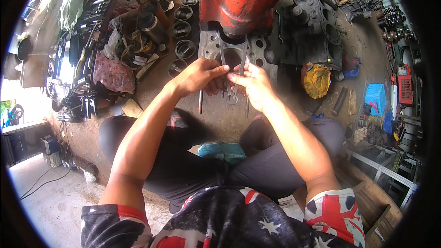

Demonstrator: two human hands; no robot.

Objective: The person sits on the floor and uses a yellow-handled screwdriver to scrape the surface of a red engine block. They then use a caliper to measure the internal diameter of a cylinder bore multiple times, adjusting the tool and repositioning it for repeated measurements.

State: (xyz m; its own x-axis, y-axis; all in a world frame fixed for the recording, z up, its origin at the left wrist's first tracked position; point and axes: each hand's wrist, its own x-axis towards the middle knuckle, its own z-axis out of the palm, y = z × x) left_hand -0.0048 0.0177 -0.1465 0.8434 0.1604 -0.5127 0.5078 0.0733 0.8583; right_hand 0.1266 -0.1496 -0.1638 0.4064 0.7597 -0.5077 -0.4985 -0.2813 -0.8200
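Close together over the near edge of a grey metal engine block point(211, 48) are both my hands. My left hand point(195, 77) is closed, its thumb laid across a long thin metal wrench point(222, 48), with its other fingers curled underneath. My right hand point(255, 85) pinches a second long wrench point(243, 57) between thumb and fingers. A ring end point(231, 98) hangs below the hands; which wrench it belongs to I cannot tell. Round holes and a large bore show in the block's face. Part of the block is hidden by my hands and the red machine housing point(239, 0).
Several round metal pistons point(185, 48) line the floor left of the block. Further left lie a tool rack point(85, 59) and a dark flask point(149, 25). Another engine block point(317, 32), a yellow cloth point(316, 81) and a blue box point(375, 98) are on the right.
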